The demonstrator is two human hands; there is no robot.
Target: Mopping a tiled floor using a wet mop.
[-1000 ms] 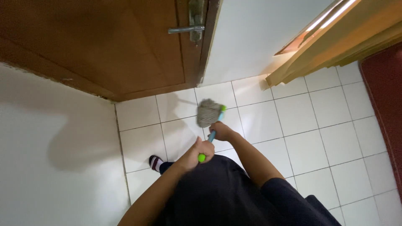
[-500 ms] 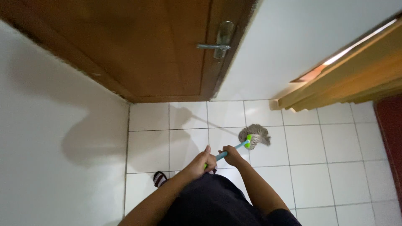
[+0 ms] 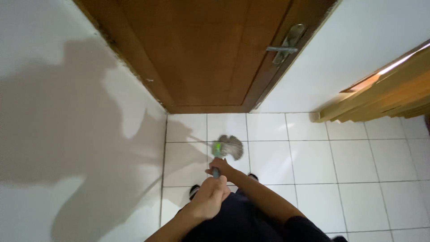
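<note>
Both hands closed around the mop handle: left hand nearer the body, at the handle's top end; right hand further down the shaft. Just beyond the right-hand grip, grey string mop head spread on the white tiled floor, near the brown wooden door.

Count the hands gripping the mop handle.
2: the left hand grips the top end, the right hand lower down, nearer the mop head.
</note>
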